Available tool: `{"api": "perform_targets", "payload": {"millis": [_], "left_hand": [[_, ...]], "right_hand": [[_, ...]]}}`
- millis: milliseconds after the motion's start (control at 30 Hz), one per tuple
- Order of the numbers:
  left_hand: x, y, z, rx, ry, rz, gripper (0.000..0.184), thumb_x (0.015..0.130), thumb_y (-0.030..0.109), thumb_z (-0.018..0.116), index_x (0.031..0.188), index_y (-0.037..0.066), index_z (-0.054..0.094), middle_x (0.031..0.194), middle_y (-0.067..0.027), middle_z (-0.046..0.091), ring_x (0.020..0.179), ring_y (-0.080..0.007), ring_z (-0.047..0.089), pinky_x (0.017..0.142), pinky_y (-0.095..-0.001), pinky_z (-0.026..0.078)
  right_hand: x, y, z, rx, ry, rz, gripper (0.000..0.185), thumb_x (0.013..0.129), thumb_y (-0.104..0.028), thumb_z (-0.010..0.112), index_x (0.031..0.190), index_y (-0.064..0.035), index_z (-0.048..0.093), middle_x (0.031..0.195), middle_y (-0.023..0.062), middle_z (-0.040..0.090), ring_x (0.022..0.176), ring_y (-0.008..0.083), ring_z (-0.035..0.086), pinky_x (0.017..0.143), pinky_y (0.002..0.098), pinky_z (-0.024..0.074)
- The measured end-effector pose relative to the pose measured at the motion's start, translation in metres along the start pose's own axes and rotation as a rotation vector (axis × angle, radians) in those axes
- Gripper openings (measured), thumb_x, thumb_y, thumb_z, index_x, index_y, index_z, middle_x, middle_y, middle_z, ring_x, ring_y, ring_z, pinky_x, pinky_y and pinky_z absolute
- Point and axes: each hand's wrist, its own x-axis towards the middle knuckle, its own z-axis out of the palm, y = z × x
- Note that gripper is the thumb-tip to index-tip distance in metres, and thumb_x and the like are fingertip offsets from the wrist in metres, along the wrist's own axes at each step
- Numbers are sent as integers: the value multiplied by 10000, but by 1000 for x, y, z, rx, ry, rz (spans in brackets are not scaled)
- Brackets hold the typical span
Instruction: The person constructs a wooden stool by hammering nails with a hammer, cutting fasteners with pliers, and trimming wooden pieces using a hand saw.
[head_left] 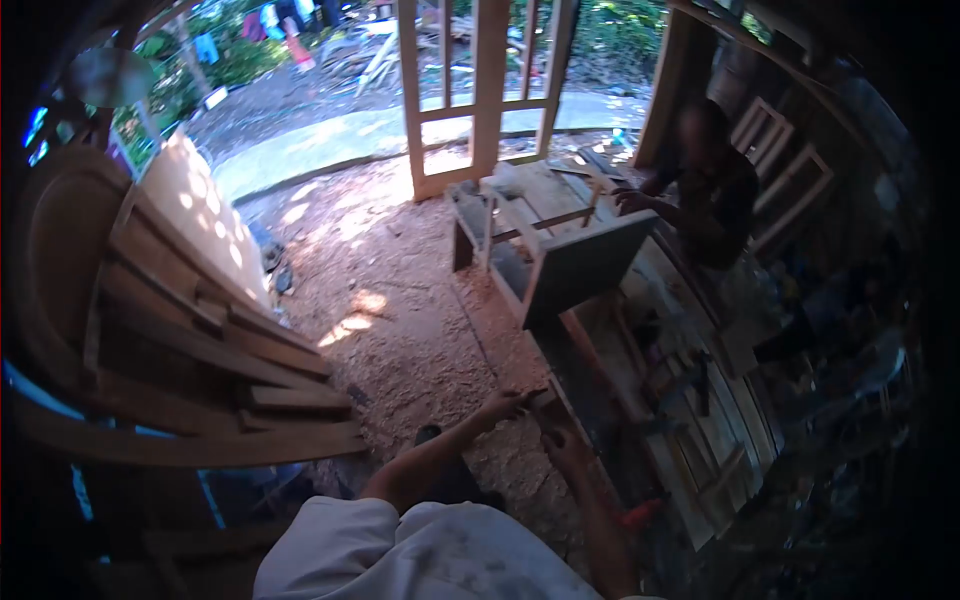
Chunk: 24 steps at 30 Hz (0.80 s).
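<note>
Low in front of me, my left hand (507, 404) has its fingers closed at the near edge of a small brown wooden piece (549, 408). My right hand (566, 449) is just below and to the right, its fingers curled at the lower end of the same piece. Shadow hides the exact grip of the right fingers. Both hands are beside the dark side of a workbench (570, 375).
Across the bench, a person (712, 185) works at a wooden frame (540, 225) beside an upright panel (590, 262). Boards (715, 440) lie on the right. Planks (220, 340) lean at left. Shavings cover the floor (410, 300). A tall door frame (488, 100) stands ahead.
</note>
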Motion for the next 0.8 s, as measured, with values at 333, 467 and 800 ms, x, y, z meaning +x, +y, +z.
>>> {"api": "perform_targets", "payload": {"millis": [333, 467, 800], "left_hand": [[-27, 62, -165, -123, 129, 205, 314, 917, 307, 602, 1082, 43, 639, 957, -36, 658, 800, -134, 610, 682, -273, 488], [-4, 92, -235, -151, 138, 179, 342, 904, 336, 613, 1082, 45, 629, 941, -37, 655, 819, -151, 609, 689, -288, 492], [15, 159, -357, -432, 279, 218, 272, 879, 193, 662, 1056, 7, 573, 934, -102, 642, 834, -217, 667, 715, -333, 564]], "right_hand": [[103, -120, 93, -149, -317, 5, 355, 873, -287, 659, 1081, -5, 603, 824, 104, 660, 743, 162, 615, 661, 317, 487], [157, -139, 141, -219, -244, -105, 379, 864, -315, 663, 1079, -7, 619, 915, 136, 682, 847, 211, 655, 740, 341, 500], [240, -233, 241, -225, -318, 37, 434, 845, -306, 687, 1129, 8, 590, 944, 157, 678, 878, 239, 658, 765, 363, 511]]}}
